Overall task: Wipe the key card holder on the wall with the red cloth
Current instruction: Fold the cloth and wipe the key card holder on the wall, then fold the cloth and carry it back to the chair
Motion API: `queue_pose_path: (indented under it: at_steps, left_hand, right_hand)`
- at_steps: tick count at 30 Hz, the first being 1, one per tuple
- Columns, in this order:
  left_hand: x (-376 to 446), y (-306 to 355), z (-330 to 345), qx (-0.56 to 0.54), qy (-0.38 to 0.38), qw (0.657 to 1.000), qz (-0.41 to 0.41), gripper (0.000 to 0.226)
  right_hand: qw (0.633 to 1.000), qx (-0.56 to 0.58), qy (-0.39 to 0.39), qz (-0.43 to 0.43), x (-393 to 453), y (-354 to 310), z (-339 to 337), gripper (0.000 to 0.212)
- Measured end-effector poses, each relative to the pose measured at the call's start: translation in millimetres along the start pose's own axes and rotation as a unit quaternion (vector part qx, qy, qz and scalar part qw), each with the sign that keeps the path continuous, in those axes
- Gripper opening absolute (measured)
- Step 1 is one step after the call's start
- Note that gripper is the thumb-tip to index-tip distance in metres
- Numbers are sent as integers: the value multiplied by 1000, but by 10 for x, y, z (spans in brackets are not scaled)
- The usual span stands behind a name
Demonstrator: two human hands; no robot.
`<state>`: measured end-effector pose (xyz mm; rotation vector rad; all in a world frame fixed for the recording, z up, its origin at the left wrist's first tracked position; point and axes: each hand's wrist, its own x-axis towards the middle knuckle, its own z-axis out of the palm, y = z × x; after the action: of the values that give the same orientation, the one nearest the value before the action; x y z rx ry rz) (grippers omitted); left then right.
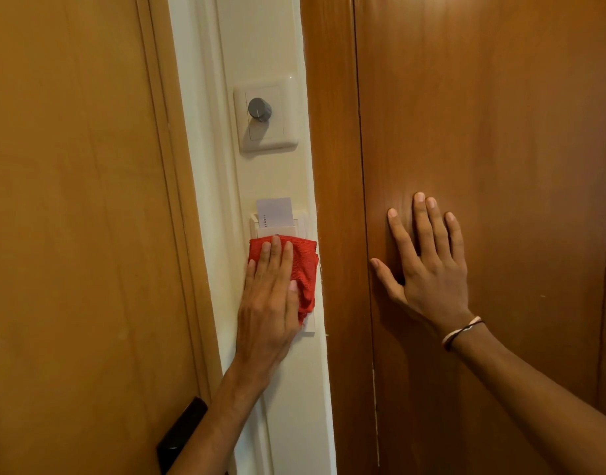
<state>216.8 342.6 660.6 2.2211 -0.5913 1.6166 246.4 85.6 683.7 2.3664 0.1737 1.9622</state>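
1. Key card holder (280, 230) is mounted on the cream wall strip (260, 39) between two wooden panels, below a dimmer switch (265, 114). Only its top edge shows. A white key card (275, 211) stands upright in its slot.
2. Left hand (269, 303) lies flat, fingers extended and together, pressing the red cloth (303, 265) against the holder's face. No pinch or clench; the cloth is trapped under palm and fingers.
3. Key relation: the uncovered part of the holder lies just above the fingertips (276, 240), almost touching. The holder's long axis appears vertical, along the strip.
4. Judgement: an upward stroke would cover the rest, and could snag the card.
5. Right hand (428, 265) is splayed open on the right wooden panel (500, 97), holding nothing, well to the right of the holder. The left hand is the nearer.
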Motion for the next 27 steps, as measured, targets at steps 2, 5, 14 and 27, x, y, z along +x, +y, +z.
queue_pose_path:
  at_steps: [2,5,14,27]
  left_hand:
    - [17,-16,-113,-94,-26,994,-45,56]
    - [22,-57,-248,-150,-34,985,-81,50]
    - [132,-69,-362,-212,88,956,-184,56]
    - [0,447,-262,-242,22,950,-196,50]
  right_hand:
    - [999,33,-13,31,33,-120,-122,73]
    - [986,154,-43,39,92,-415,-348,54]
    - [726,556,-269,302,276,-1223,-539,33]
    - [692,588,-216,359,-77,-473,-838,25]
